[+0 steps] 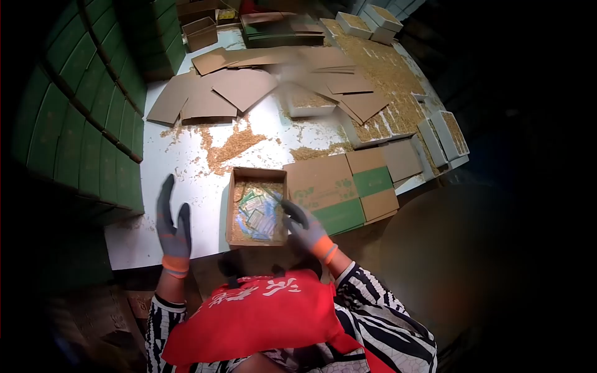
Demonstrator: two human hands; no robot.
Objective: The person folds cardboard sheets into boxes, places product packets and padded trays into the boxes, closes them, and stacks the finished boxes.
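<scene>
An open cardboard box (230,214) stands at the near edge of the white table. Inside it, small printed packets (258,217) in green, white and blue lie on tan, grainy shavings. My left hand (174,227), in a grey glove with an orange cuff, is held up to the left of the box, thumb and fingers apart, holding nothing. My right hand (306,229), gloved alike, is at the box's right wall with its fingers stretched over the rim; whether they touch the packets I cannot tell. Beside it lies a flattened brown-and-green carton (326,186).
Green boxes (81,99) are stacked high on the left. Loose shavings (233,146) are strewn over the table (205,239). Flat cardboard sheets (245,87) lie farther back. White trays (449,133) with tan contents stand on the right; a large tan-covered area (385,68) stretches behind.
</scene>
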